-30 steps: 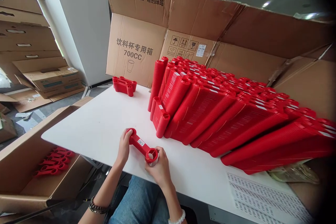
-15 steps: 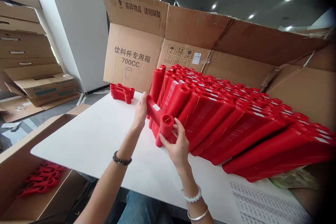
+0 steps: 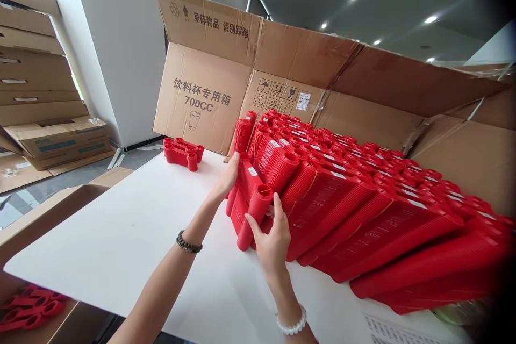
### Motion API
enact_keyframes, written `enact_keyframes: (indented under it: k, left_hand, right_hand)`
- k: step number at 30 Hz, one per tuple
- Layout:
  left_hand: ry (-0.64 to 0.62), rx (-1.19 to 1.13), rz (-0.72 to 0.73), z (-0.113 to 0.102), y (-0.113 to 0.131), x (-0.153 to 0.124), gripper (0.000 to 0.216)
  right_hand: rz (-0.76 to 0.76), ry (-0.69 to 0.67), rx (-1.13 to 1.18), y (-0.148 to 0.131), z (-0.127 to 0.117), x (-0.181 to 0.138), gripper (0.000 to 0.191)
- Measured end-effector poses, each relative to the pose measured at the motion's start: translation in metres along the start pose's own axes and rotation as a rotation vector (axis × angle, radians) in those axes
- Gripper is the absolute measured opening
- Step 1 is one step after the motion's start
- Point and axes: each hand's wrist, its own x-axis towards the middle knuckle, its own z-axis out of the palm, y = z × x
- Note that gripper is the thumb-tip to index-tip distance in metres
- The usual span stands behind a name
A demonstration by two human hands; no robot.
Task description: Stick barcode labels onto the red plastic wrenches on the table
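The fingers (image 3: pixel 234 165) of the left hand (image 3: pixel 230 176) are nearly straight and press flat on the far end of one red plastic piece (image 3: pixel 250 180). The fingers (image 3: pixel 278 209) of the right hand (image 3: pixel 273 237) curl round its near end. It is a smooth bar with two round ends and one white sticker. It leans on the red rows (image 3: pixel 363 209) at 3 o'clock, too many to count. One small red pile (image 3: pixel 181 152) sits at 10 o'clock on the white table (image 3: pixel 121 236).
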Motion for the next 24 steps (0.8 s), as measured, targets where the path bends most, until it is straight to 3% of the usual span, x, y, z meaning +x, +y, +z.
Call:
enact_keyframes:
  k: [6,14,24]
  left_hand:
    - [-0.058,0.067,0.019,-0.007,-0.012,0.0,0.049]
    - [-0.152,0.087,0.0,-0.008,-0.016,-0.002,0.06]
    - [-0.109,0.103,0.021,-0.01,-0.025,-0.001,0.054]
  right_hand:
    - [0.163,-0.068,0.0,-0.004,-0.002,-0.009,0.073]
    - [0.197,-0.07,-0.027,-0.004,-0.001,-0.013,0.068]
    - [0.339,-0.088,0.018,-0.009,-0.005,-0.009,0.069]
